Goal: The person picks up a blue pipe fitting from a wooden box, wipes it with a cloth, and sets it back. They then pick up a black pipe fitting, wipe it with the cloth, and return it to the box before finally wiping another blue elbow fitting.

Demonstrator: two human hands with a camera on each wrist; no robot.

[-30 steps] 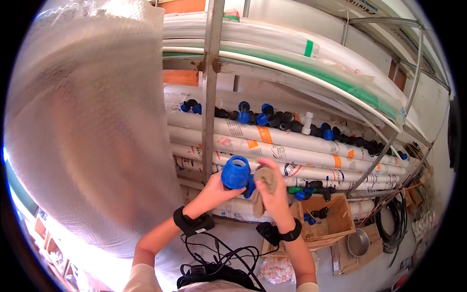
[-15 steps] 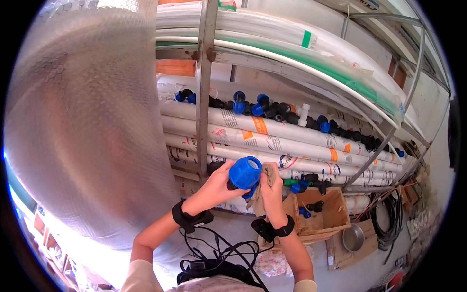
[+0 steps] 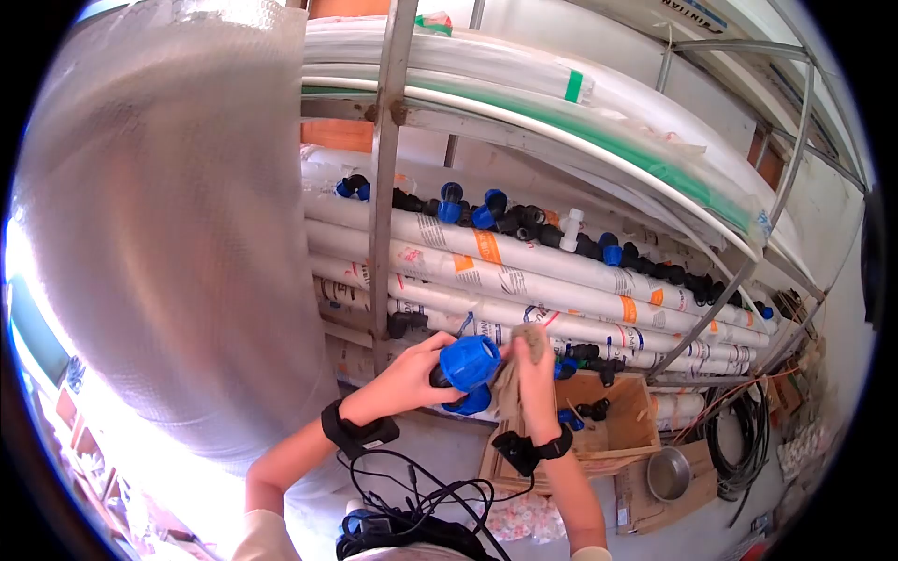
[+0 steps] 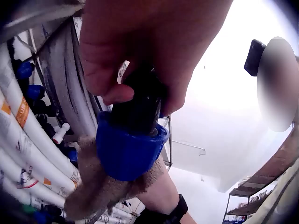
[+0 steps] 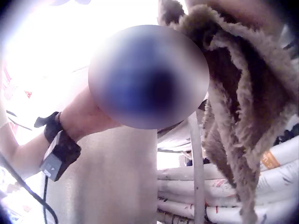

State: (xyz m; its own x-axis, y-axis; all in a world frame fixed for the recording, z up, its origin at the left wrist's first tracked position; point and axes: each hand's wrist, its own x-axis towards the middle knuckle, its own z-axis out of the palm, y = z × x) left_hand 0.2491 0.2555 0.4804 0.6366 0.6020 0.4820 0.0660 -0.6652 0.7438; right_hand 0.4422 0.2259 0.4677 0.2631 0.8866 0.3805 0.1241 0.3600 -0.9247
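My left hand (image 3: 407,376) grips a pipe fitting (image 3: 470,363) with blue ribbed nuts and a black body. One blue end points up and to the right; a second blue end shows below it. In the left wrist view, thumb and fingers curl round the fitting's black body (image 4: 138,105). Just right of the fitting, my right hand (image 3: 537,385) holds a fuzzy brown cloth (image 5: 233,93) that hangs down in folds. From the left wrist, the cloth (image 4: 88,186) shows behind the blue nut. A blurred patch hides the fitting in the right wrist view.
White wrapped pipes (image 3: 561,271) lie stacked on a metal rack (image 3: 385,178), with a row of black and blue fittings (image 3: 510,217) on top. A large bubble-wrapped roll (image 3: 168,234) stands at left. Below right are a wooden box (image 3: 617,421), a metal bowl (image 3: 670,473) and coiled black hose (image 3: 739,430).
The fitting has tipped from upright toward the right, and its lower blue end shows more. The right hand with the cloth has dropped slightly and now sits a little apart from the upper nut.
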